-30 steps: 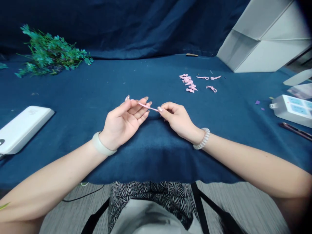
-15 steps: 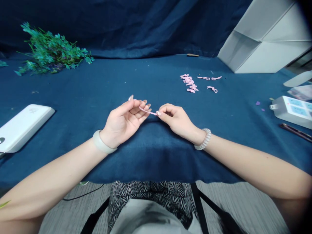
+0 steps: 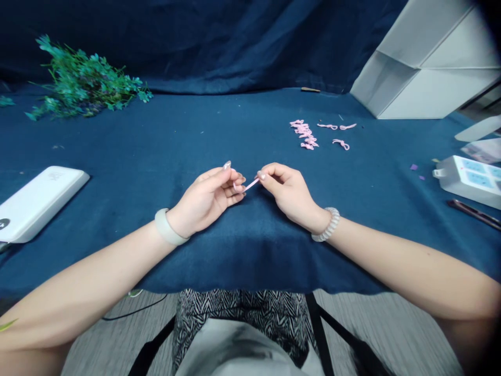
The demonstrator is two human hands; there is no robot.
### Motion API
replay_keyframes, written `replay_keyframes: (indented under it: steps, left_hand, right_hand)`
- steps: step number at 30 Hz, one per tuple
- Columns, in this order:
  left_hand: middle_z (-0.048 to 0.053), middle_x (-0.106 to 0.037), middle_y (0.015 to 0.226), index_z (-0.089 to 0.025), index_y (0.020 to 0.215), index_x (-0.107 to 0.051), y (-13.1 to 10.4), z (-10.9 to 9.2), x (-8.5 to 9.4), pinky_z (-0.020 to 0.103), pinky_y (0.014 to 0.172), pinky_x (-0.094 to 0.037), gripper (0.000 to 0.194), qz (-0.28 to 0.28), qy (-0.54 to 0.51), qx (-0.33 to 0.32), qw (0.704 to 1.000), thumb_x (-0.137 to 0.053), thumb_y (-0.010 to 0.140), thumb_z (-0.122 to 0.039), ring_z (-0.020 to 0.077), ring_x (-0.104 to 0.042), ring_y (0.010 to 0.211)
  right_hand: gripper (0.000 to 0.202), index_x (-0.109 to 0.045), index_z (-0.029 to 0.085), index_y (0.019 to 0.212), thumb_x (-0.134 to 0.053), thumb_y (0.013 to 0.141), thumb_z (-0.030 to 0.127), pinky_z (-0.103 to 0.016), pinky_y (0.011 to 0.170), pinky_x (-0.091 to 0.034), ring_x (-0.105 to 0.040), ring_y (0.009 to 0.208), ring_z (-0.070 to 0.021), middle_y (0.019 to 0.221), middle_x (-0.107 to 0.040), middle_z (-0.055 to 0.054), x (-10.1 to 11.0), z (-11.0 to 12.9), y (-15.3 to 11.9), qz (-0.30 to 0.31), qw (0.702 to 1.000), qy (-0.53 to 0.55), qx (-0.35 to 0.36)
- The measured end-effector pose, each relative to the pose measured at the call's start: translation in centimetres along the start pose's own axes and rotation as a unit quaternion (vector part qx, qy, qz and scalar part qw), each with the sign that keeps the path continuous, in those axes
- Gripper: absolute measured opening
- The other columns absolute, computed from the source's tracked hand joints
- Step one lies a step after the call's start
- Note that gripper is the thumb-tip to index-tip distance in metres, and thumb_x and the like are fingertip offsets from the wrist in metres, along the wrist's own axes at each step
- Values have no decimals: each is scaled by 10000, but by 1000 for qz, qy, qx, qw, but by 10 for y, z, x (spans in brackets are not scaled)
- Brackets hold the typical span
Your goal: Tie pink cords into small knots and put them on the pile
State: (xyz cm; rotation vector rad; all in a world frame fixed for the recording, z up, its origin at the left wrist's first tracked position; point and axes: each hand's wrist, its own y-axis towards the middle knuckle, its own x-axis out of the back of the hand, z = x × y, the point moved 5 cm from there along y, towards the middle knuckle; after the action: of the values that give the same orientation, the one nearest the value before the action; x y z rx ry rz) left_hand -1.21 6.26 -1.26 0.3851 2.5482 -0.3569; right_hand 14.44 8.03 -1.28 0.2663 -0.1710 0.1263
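A thin pink cord [image 3: 251,185] runs between my two hands, just above the front part of the blue cloth. My left hand [image 3: 213,196], palm turned up, pinches one part of it between thumb and forefinger, and the cord bends over the other fingers. At its other end my right hand [image 3: 287,196] grips it between thumb and forefinger, the remaining fingers curled. Farther back on the cloth lies a small heap of knotted pink cords [image 3: 304,134]. Beside that heap are a few separate looped cords [image 3: 341,144].
A white power bank [image 3: 43,198] lies at the left, with a green artificial plant [image 3: 90,81] behind it. On the right are a white box [image 3: 418,91], a small white case [image 3: 469,180] and a dark pen-like object [image 3: 473,213]. Blue cloth [image 3: 176,136] covers the table.
My left hand has shifted right, closer to my right hand, and its fingers have curled in more. The cord span between the hands is shorter and now slants up to the right.
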Motion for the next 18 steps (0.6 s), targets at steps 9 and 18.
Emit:
replay_keyframes:
  steps: [9, 18]
  left_hand:
    - [7, -599, 679, -136, 695, -640, 1, 7, -5, 241, 676, -465, 262, 18, 55, 21, 998, -675, 815, -367, 90, -562, 658]
    - [5, -595, 703, -134, 728, -649, 2, 9, -6, 227, 695, -473, 250, 53, 54, 33, 997, -663, 827, -363, 81, -565, 673]
  right_hand:
    - [185, -608, 181, 719, -625, 839, 321, -287, 722, -433, -540, 734, -121, 799, -595, -14, -1, 7, -3, 19, 997, 3, 73]
    - [183, -603, 189, 729, -622, 854, 321, -298, 746, -449, -554, 758, -129, 797, -590, -16, -2, 17, -6, 21, 992, 6, 125]
